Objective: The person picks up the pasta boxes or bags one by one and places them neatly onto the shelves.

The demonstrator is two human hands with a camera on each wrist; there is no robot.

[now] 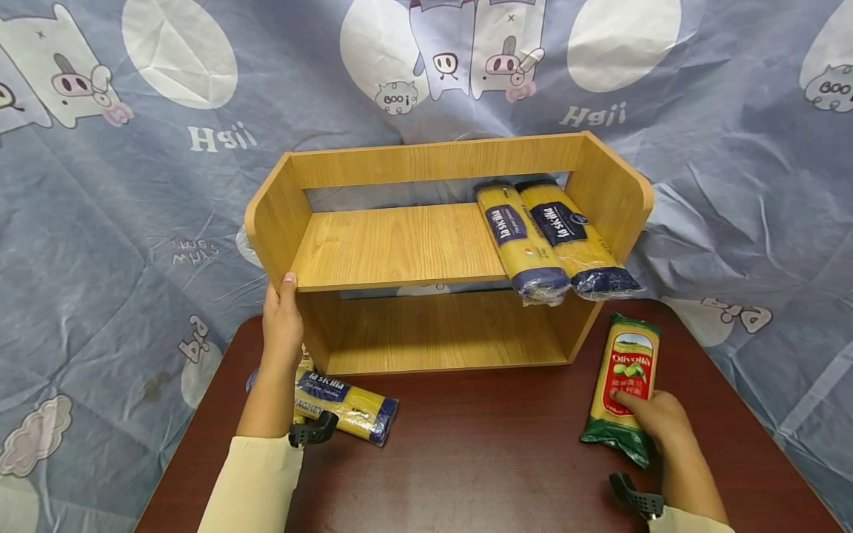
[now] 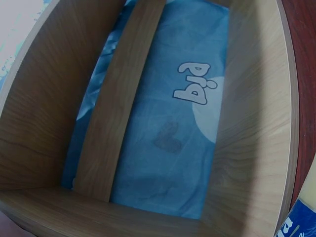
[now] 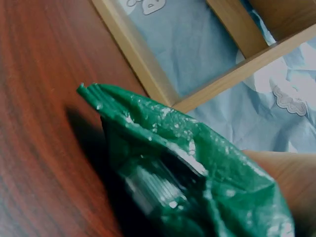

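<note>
My left hand (image 1: 282, 337) grips the left side of a two-tier wooden shelf (image 1: 393, 244), its thumb at the front corner of the upper board. In the left wrist view the shelf's wooden boards (image 2: 261, 118) fill most of the picture. At the right, my right hand (image 1: 666, 423) holds a red, yellow and green pack of pasta (image 1: 629, 363) by its lower part, thumb across the front; the other fingers are hidden. The pack's green crinkled end (image 3: 158, 133) is close in the right wrist view, over the table.
Two yellow-and-blue spaghetti packs (image 1: 516, 237) (image 1: 573, 237) lie side by side on the upper board's right end, their ends past its front edge. Another spaghetti pack (image 1: 353, 406) lies on the dark red table (image 1: 466, 444) beside my left forearm. A patterned cloth (image 1: 426, 111) hangs behind.
</note>
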